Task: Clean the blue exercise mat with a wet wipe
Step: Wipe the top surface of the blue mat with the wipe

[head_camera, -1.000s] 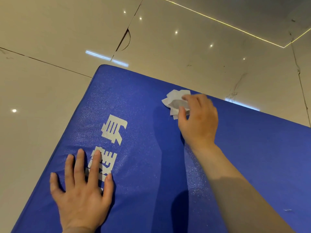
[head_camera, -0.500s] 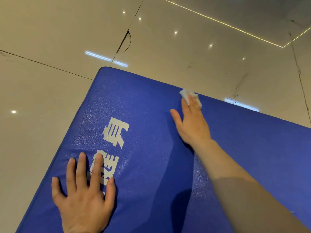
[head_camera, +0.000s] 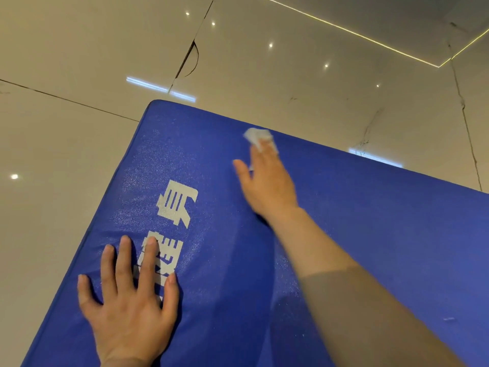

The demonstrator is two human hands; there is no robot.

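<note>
two bare hands are on the blue exercise mat (head_camera: pixel 357 234), which lies flat on a glossy tiled floor (head_camera: pixel 66 154) and fills the lower right of the view, its one visible corner pointing to 12 o'clock. the right hand (head_camera: pixel 267 186) reaches out to about 1 o'clock, close to the mat's far edge, fingers stretched out flat with the thumb spread to the side. it is not pinching anything; it presses a small white wet wipe (head_camera: pixel 258 137) down under the fingertips, and most of the wipe sticks out beyond them, bunched up. the hand is a little blurred, so i judge it is mid-stroke. the left hand (head_camera: pixel 129 308) sits at 7 o'clock, palm down, fingers splayed wide and holding nothing, covering part of the white printed characters (head_camera: pixel 176 202) near the mat's left edge.

what could go wrong: the wipe is only trapped by pressure, not gripped, so a fast stroke may leave it behind or roll it into a tighter wad that cleans just a thin strip. it is also very near the far edge, and a push toward 1 o'clock may carry it off onto the tiles, where it would pick up floor dirt. the arm is at full stretch, so pressure there is probably weak. if the bracing hand lifts, the mat could slide on that shiny floor.
</note>
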